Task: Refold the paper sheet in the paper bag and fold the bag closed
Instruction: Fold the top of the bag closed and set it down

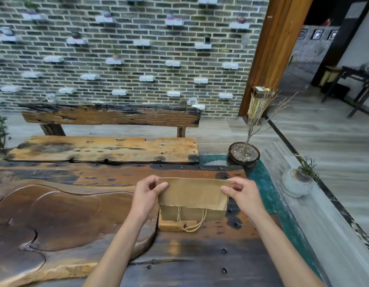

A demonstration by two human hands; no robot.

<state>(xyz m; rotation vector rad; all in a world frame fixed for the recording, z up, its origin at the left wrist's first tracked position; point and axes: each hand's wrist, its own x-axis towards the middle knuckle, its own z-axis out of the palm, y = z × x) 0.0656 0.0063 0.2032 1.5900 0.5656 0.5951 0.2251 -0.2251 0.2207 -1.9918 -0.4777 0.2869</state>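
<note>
Brown paper bag standing on the dark wooden table, near the far right side. Top part bent over toward the front, with the flap hanging down over the front of the bag. Twisted paper handles dangling below the flap, down to the table. Small tan block just in front of the bag at its bottom left; cannot tell what it is. No paper sheet to be seen from here.

Left hand pinching the left end of the fold, thumb on the front, fingers behind. Right hand pinching the right end the same way. Both bare arms reaching in from the bottom.

Past the table, a rough wooden bench with a plank back. Behind that, a gray brick wall with little white shelves. Off to the right, a dark pot with a thin bare tree, and a small pale pot with a green plant on a ledge
</note>
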